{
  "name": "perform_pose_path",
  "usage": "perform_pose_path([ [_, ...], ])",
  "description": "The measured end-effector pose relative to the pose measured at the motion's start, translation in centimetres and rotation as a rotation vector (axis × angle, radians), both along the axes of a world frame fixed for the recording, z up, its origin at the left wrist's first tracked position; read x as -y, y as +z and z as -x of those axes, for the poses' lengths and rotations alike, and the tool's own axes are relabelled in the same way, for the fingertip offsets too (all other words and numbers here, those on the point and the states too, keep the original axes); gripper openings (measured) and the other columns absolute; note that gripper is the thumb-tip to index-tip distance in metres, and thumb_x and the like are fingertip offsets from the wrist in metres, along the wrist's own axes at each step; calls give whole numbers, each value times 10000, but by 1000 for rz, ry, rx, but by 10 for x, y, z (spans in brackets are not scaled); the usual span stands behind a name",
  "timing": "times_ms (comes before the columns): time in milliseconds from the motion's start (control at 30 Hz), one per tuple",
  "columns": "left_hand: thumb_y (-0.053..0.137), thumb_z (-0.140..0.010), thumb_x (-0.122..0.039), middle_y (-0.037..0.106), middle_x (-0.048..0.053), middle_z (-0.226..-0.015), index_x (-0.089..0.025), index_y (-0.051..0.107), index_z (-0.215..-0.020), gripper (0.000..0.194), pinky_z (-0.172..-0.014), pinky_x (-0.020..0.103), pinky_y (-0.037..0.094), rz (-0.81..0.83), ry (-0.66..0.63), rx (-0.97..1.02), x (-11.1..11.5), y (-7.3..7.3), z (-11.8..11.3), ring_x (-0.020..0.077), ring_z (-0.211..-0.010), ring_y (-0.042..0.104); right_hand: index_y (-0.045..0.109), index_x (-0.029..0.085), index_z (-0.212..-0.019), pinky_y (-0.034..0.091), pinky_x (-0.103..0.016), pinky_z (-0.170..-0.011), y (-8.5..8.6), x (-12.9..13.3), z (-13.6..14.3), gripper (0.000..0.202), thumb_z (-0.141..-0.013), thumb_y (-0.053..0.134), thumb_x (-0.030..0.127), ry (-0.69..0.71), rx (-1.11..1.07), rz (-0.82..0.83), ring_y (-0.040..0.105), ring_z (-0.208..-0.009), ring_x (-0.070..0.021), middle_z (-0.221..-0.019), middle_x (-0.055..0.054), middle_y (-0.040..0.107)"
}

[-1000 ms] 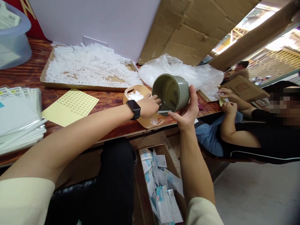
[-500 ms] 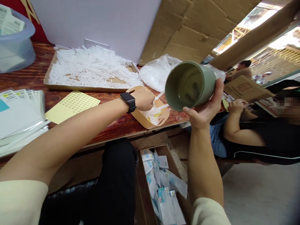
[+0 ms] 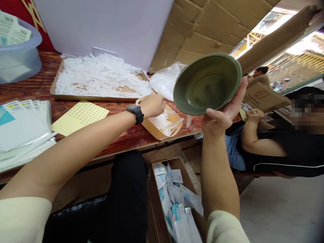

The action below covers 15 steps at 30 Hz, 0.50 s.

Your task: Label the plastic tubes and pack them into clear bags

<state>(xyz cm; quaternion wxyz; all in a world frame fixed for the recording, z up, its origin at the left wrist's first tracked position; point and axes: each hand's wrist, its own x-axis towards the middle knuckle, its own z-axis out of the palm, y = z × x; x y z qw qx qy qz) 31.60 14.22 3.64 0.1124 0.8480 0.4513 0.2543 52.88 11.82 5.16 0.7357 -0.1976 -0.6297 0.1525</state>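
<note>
Green bucket (image 3: 206,84) sits tipped in the right hand (image 3: 222,116), which grips its rim. Left hand (image 3: 152,105) is curled on the tan basket (image 3: 164,132) at the table's (image 3: 121,133) front edge.

Tray (image 3: 174,130) under the left fingers (image 3: 158,101); tubes (image 3: 101,76) behind them, sheet (image 3: 79,117) to their left; bucket (image 3: 206,84) above the right fingers (image 3: 211,113)

Readable text: none from where I stand.
Printed sheets (image 3: 22,118), at nine o'clock: yellow and blue label blocks, lettering too small to read.
Slips in the blue tub (image 3: 17,50), at ten o'clock: print blurred.
Packets in the floor box (image 3: 177,209), at six o'clock: blue print, unreadable.
</note>
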Motion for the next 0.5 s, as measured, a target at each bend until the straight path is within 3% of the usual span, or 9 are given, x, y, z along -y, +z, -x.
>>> perform_pose_path([
  [167, 527, -827, -284, 682, 120, -800, -130, 688, -814, 224, -713, 340, 476, 32, 123, -1, 2, -6, -4, 254, -826, 639, 536, 242, -1203, 343, -539, -1078, -14, 0, 14, 727, -476, 524, 234, 127, -139, 113, 484, -1231, -311, -1237, -39, 567],
  [300, 412, -910, -336, 676, 140, -804, -115, 675, -752, 378, -733, 361, 465, -52, 163, 117, 19, -9, -9, 252, -818, 632, 470, 312, -1302, 376, -578, -1038, -29, -2, 28, 780, -524, 472, 249, 142, -268, 203, 478, -1230, -291, -1280, -5, 554],
  [367, 388, -928, -365, 675, 128, -787, -121, 660, -736, 413, -713, 347, 460, -31, 104, 198, 31, -11, -14, 229, -775, 623, 436, 342, -1333, 389, -604, -1013, -33, -5, 36, 789, -547, 481, 302, 107, -293, 247, 459, -1243, -304, -1298, 10, 540],
  [500, 464, -908, -408, 690, 83, -816, -133, 645, -803, 346, -661, 277, 458, 190, -91, 412, 43, -18, -32, 174, -743, 614, 407, 349, -1355, 406, -589, -1010, -35, -9, 52, 807, -559, 537, 390, 53, -293, 246, 442, -1256, -318, -1359, 13, 486],
])
